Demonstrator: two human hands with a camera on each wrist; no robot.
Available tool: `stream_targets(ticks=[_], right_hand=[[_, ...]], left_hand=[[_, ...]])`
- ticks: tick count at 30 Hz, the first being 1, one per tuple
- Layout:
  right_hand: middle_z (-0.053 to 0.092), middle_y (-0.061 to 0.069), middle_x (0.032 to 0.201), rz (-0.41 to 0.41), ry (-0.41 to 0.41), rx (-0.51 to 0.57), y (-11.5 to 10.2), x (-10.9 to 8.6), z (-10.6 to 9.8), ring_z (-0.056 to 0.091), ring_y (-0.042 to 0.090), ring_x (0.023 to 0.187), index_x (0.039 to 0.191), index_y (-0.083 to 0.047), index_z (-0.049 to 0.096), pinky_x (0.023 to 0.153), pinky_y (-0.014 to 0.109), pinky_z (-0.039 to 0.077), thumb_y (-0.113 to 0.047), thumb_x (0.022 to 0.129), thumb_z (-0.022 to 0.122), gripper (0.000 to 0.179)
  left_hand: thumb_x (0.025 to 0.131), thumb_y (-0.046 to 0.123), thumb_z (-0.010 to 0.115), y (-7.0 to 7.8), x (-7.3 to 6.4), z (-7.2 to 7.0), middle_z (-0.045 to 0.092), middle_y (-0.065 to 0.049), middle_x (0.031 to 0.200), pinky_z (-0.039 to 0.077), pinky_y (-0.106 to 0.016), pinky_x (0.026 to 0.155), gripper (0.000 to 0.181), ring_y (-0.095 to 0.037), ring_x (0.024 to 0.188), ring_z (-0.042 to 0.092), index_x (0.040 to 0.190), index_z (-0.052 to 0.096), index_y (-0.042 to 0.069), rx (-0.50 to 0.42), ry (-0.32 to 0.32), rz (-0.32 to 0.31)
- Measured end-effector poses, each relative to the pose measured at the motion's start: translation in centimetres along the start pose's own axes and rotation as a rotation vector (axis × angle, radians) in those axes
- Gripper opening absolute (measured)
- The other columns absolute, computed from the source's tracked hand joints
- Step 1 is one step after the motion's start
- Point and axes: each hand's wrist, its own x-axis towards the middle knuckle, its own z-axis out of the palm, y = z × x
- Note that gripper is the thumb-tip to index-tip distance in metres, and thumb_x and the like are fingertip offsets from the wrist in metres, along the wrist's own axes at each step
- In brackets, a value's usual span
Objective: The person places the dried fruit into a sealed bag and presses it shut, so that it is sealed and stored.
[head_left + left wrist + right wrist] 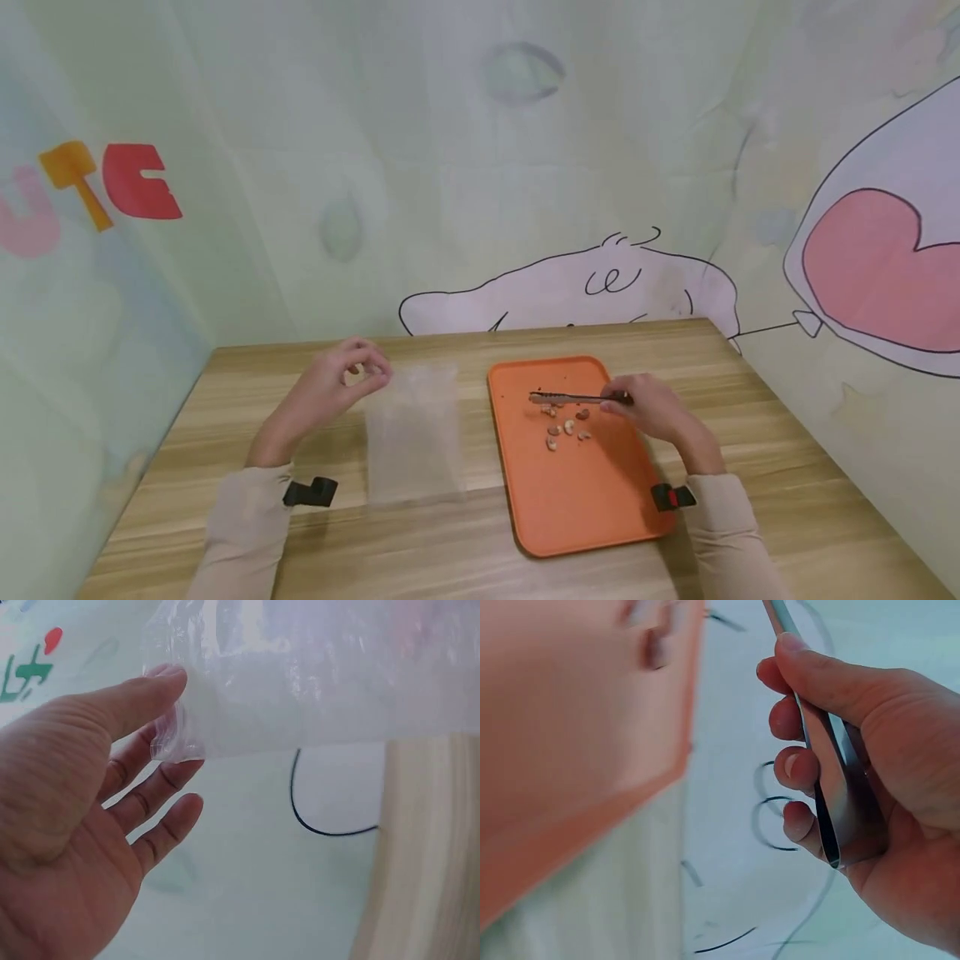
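Note:
My left hand (333, 387) pinches the top edge of a clear plastic bag (416, 450) between thumb and fingertips. In the left wrist view the thin film of the bag (315, 675) stretches away from the thumb, the lower fingers standing loose. My right hand (648, 404) grips metal tongs (840, 780), fingers and thumb wrapped about the arms. Their tips point left above an orange tray (585, 508). Below the tips lie several nuts (568, 427), some shaped like cashews. Whether the tips hold a nut, I cannot tell.
The tray and bag are side by side on a wood-grain table (322, 550), bag left, tray right. A printed cloth backdrop (420, 192) rises behind the table's far edge and along both sides. Each wrist wears a black strap (311, 492).

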Motion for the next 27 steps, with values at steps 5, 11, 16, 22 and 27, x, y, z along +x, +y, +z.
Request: stream_targets(ticks=[5,11,16,22,27], right_hand=[[0.063,-0.005,0.076,-0.059,0.108,0.038,-2.0,0.0,-2.2,0.048,0.008,0.062,0.092,-0.011,0.073,0.057,0.028,0.041,-0.017,0.095,0.071,0.007],[0.065,-0.005,0.081,-0.17,0.25,0.078,-5.3,0.1,-4.2,0.048,0.008,0.063,0.096,-0.011,0.074,0.055,0.026,0.041,-0.012,0.094,0.072,0.003],[0.065,-0.006,0.082,-0.299,0.349,0.107,-7.8,-0.1,-4.7,0.049,0.005,0.062,0.094,-0.011,0.074,0.053,0.023,0.042,-0.006,0.089,0.075,0.007],[0.067,-0.008,0.081,-0.357,0.343,0.075,-9.5,-0.2,-4.2,0.051,0.001,0.062,0.091,-0.011,0.074,0.054,0.021,0.046,-0.006,0.088,0.077,0.007],[0.068,-0.008,0.083,-0.342,0.289,0.1,-10.1,-0.3,-4.0,0.056,0.0,0.063,0.094,-0.011,0.075,0.056,0.023,0.05,-0.012,0.089,0.077,0.005]], left_hand=[[0.087,0.002,0.077,1.9,0.6,-0.1,0.064,-0.005,0.112,0.05,-0.031,0.069,0.014,-0.018,0.096,0.061,0.094,0.074,0.014,0.042,0.089,0.127],[0.084,0.003,0.08,4.2,1.3,0.3,0.064,-0.008,0.115,0.047,-0.025,0.065,0.014,-0.02,0.094,0.062,0.091,0.074,0.013,0.081,0.124,0.234],[0.083,0.006,0.081,5.5,1.8,0.9,0.063,-0.008,0.115,0.051,-0.032,0.07,0.012,-0.02,0.095,0.061,0.09,0.074,0.014,0.108,0.051,0.275],[0.081,0.007,0.083,6.8,2.4,1.5,0.064,-0.004,0.115,0.053,-0.035,0.075,0.014,-0.019,0.096,0.063,0.089,0.074,0.016,0.128,0.007,0.293],[0.081,0.007,0.084,7.7,2.6,1.6,0.065,-0.005,0.114,0.054,-0.035,0.076,0.013,-0.018,0.093,0.063,0.088,0.076,0.015,0.124,-0.033,0.328]])
